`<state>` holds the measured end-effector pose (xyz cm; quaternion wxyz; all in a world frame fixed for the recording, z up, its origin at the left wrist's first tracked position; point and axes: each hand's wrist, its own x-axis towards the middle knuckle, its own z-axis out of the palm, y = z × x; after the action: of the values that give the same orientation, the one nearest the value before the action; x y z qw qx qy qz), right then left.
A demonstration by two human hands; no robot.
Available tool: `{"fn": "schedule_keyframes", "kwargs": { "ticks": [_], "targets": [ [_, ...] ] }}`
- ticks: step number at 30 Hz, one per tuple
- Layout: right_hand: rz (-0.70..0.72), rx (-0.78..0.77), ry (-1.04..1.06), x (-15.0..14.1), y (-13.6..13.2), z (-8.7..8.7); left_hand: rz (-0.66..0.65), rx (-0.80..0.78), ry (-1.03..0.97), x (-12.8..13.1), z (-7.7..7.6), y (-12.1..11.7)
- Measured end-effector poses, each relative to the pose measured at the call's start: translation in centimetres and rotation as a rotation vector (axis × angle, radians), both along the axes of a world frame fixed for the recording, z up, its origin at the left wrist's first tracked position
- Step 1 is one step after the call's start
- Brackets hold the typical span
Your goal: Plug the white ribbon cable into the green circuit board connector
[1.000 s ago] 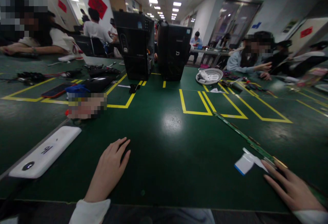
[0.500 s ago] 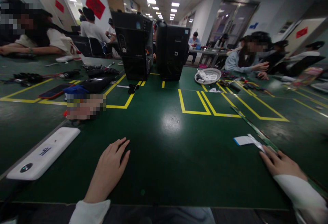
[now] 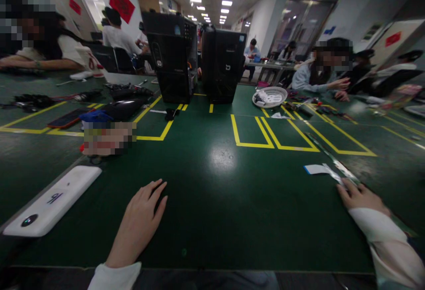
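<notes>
My left hand (image 3: 143,219) lies on the green tabletop, fingers stretched out and holding nothing. Over at the right, my right hand (image 3: 363,198) has its fingers closed over a long, narrow green circuit board strip (image 3: 339,166) that runs slantwise away from me. A white flat ribbon cable (image 3: 318,169) with a blue end sticks out leftward from the strip, beside my fingertips. My palm and sleeve cover the near part of the strip.
Left of my left hand lies a white power strip-like box (image 3: 55,203) with a handwritten label. Two black computer towers (image 3: 221,66) stand at the back, near a white basket (image 3: 270,98) of small parts. Cables (image 3: 36,102) and yellow tape (image 3: 255,145) mark the table. Co-workers sit across from me.
My right hand has shifted a little forward and left, and the board strip and ribbon cable have moved with it. The left hand has stayed almost still.
</notes>
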<state>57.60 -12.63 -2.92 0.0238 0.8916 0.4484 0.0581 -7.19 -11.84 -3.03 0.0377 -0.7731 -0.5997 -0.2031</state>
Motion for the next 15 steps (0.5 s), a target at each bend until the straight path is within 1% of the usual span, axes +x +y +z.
{"fn": "schedule_keyframes", "kwargs": {
  "ticks": [2, 7, 10, 15],
  "targets": [
    [-0.105, -0.059, 0.065, -0.8, 0.0, 0.4, -0.003, 0.007, 0.004, 0.0, 0.1, 0.0],
    [-0.071, -0.014, 0.051, -2.2, -0.1, 1.0, -0.002, -0.004, 0.017, 0.1, 0.2, -0.1],
    [-0.059, 0.003, 0.035, -2.3, -0.2, 0.7, 0.002, -0.001, 0.021, 0.1, 0.2, -0.1],
    [-0.034, 0.078, -0.037, -2.0, -0.4, -0.2, -0.006, 0.000, 0.027, -0.1, 0.0, 0.0]
  ]
}}
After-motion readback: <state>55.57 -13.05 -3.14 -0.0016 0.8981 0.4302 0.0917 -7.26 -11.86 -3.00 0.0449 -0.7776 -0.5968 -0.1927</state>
